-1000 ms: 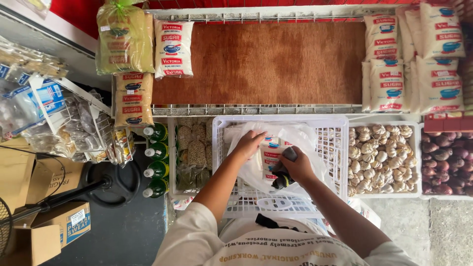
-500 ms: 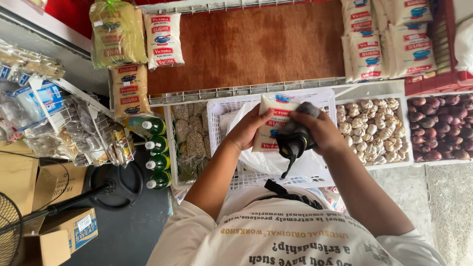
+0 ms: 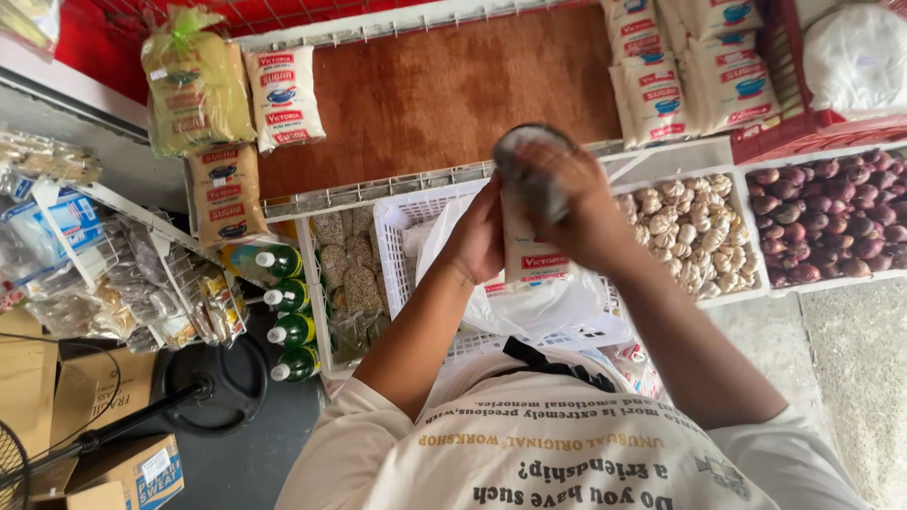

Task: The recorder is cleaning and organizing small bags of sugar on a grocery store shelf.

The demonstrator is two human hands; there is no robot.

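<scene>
Left hand (image 3: 480,241) flat against left side of white sugar packet (image 3: 525,253), fingers together on it, steadying. Right hand (image 3: 574,203) wrapped over a dark rounded object (image 3: 529,168) at packet's top, fingers clamped on it; kind of object unclear, blurred. Packet upright, raised above white plastic crate (image 3: 397,247), dead centre of view. Loose clear plastic bag (image 3: 539,307) hanging at 6 o'clock of packet, draped into crate.

At 3 o'clock: bin of garlic bulbs (image 3: 694,231), then bin of red onions (image 3: 831,212). At 12 o'clock: bare brown shelf (image 3: 444,90). At 1 o'clock: stacked sugar packets (image 3: 699,66). At 9 o'clock: green bottles (image 3: 288,316) in a row. At 10 o'clock: brown sugar packs (image 3: 222,194).

Judged good handling: keep packet vertical, left palm supporting from the side, right grip firm on top without crushing the film. Keep packet over crate, clear of crate wall. Mind bag below snagging on fingers.
</scene>
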